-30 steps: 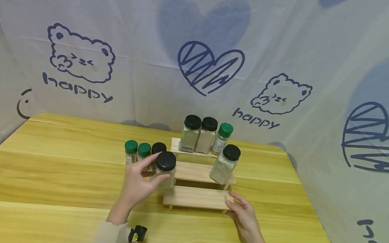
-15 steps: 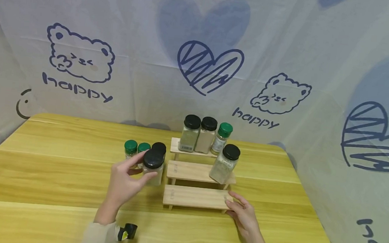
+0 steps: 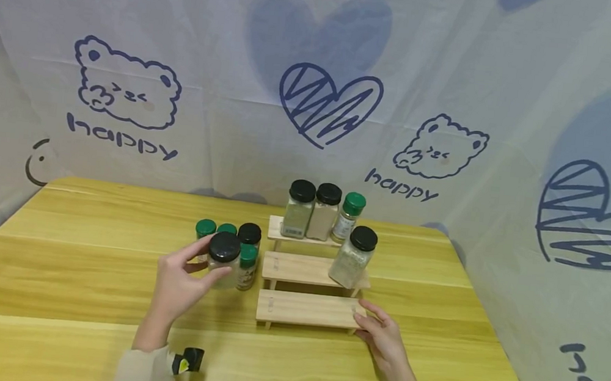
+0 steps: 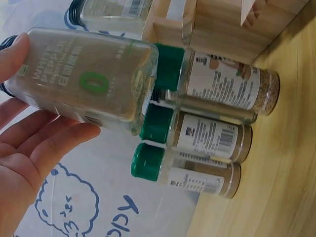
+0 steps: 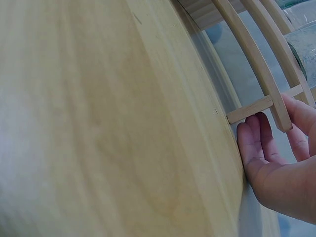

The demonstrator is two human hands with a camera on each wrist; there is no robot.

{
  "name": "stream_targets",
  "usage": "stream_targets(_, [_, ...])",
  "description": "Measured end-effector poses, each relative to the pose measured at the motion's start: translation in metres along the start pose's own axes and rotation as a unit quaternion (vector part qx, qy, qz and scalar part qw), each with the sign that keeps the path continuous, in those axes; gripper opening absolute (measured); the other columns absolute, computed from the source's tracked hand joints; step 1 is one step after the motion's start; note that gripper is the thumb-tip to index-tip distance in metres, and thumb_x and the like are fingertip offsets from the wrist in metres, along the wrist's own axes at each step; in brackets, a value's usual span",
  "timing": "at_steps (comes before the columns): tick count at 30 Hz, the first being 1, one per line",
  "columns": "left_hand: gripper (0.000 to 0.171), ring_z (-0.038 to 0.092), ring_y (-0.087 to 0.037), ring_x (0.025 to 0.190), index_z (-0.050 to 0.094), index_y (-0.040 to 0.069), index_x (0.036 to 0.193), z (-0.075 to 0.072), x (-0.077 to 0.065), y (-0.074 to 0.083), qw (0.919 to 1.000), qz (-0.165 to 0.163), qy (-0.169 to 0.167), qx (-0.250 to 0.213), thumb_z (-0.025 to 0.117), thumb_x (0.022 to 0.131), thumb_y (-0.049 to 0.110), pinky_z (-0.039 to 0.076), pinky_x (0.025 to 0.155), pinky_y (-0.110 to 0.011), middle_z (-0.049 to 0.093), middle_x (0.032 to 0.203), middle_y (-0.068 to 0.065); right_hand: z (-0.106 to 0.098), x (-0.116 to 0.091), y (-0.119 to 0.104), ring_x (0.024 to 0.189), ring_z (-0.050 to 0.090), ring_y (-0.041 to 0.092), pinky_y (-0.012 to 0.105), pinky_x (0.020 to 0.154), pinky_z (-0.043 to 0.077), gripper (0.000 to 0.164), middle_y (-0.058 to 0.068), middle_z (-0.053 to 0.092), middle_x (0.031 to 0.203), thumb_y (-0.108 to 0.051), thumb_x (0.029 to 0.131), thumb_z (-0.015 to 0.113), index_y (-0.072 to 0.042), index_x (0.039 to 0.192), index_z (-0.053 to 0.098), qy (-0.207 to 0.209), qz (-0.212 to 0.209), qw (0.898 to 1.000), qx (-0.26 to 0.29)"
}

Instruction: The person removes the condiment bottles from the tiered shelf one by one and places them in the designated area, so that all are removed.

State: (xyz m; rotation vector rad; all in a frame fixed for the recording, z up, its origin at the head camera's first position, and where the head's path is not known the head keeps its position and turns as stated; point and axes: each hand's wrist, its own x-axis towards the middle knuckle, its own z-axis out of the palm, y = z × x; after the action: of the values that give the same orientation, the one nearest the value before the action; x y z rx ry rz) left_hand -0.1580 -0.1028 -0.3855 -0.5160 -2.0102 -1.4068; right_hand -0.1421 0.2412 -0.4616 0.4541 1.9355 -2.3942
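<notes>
My left hand (image 3: pixel 177 282) holds a square jar of white pepper (image 4: pixel 89 76) with a black lid, thumb on one side and fingers on the other. The jar is lifted left of a three-step wooden spice rack (image 3: pixel 310 310), in front of a group of spice bottles. At the rack's lowest step, my right hand (image 3: pixel 383 342) grips the right end; in the right wrist view its fingers (image 5: pixel 251 136) curl under the board. On the middle step, a black-lidded jar (image 3: pixel 353 259) sits at the right. Two black-lidded jars (image 3: pixel 298 211) and a green-capped bottle (image 3: pixel 345 222) occupy the top step.
Left of the rack stand green-capped bottles (image 3: pixel 205 228) and a black-lidded jar (image 3: pixel 250 234), partly hidden by the held jar. One green-capped bottle (image 3: pixel 246 267) is close to the rack's left side. A printed cloth (image 3: pixel 226 97) hangs behind the wooden table (image 3: pixel 82 267).
My left hand has moved left with the white pepper jar, away from the rack, uncovering a green-capped bottle behind it. The right hand and the rack have stayed in place.
</notes>
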Motion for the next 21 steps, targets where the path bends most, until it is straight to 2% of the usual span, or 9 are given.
stream_targets(9, [0.050,0.061,-0.035,0.085,0.058,-0.012,0.105,-0.005,0.000,-0.008,0.9990,-0.044,-0.005,0.005,0.079,0.059,-0.007,0.051,0.067,-0.027,0.062,0.097,-0.025,-0.002,0.000,0.001,0.063,0.058,0.010,0.024,0.060,0.051,0.026,0.003,0.061,0.073,0.009,0.082,0.056,-0.003,0.104,0.063,-0.008,-0.015,1.000,0.002])
stream_targets(13, [0.051,0.060,-0.038,0.087,0.056,-0.014,0.105,-0.005,0.000,-0.015,0.9976,-0.068,-0.011,0.006,0.078,0.059,-0.009,0.050,0.069,-0.033,0.060,0.097,-0.028,-0.002,0.000,0.001,0.063,0.058,0.010,0.023,0.060,0.051,0.027,0.003,0.061,0.073,0.010,0.082,0.056,-0.002,0.105,0.062,-0.007,-0.013,1.000,0.002])
stream_targets(21, [0.050,0.061,-0.025,0.088,0.056,-0.012,0.108,-0.005,0.000,-0.027,0.9896,-0.138,-0.018,-0.037,0.076,0.063,-0.010,0.049,0.070,-0.020,0.061,0.098,-0.025,-0.001,0.001,0.002,0.064,0.058,0.012,0.024,0.061,0.051,0.033,0.004,0.061,0.074,0.010,0.081,0.055,0.007,0.114,0.054,0.003,-0.002,1.000,-0.005])
